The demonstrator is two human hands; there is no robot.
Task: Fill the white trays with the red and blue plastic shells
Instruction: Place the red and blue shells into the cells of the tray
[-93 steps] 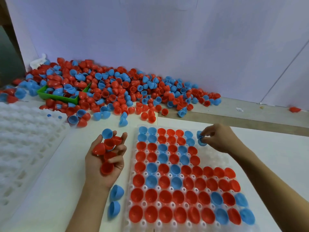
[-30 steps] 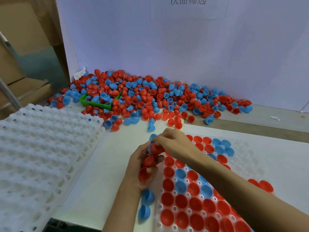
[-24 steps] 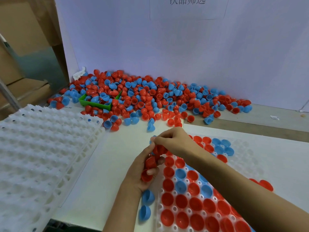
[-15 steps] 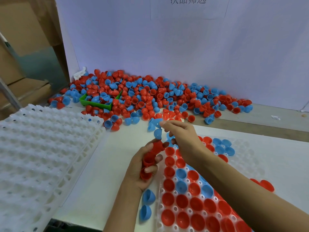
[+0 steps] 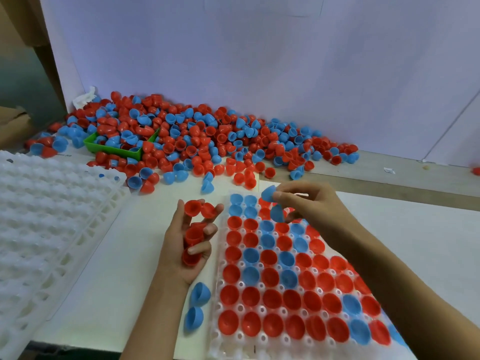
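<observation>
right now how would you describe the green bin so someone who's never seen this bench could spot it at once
Start at the big heap of red and blue shells along the white back wall and go to its left end. There a small green bin sits half buried, with shells inside it. It is the only green thing in view.

Green plastic bin [image 5: 114, 148] at rear left. Crumpled white tissue [image 5: 84, 97] lies against the pale lavender backboard [image 5: 259, 61]. Brown cardboard [image 5: 15, 24] stands at far left. White tabletop [image 5: 415, 242] meets a bare wooden strip [image 5: 389, 184] with small scraps [image 5: 389, 170].
</observation>
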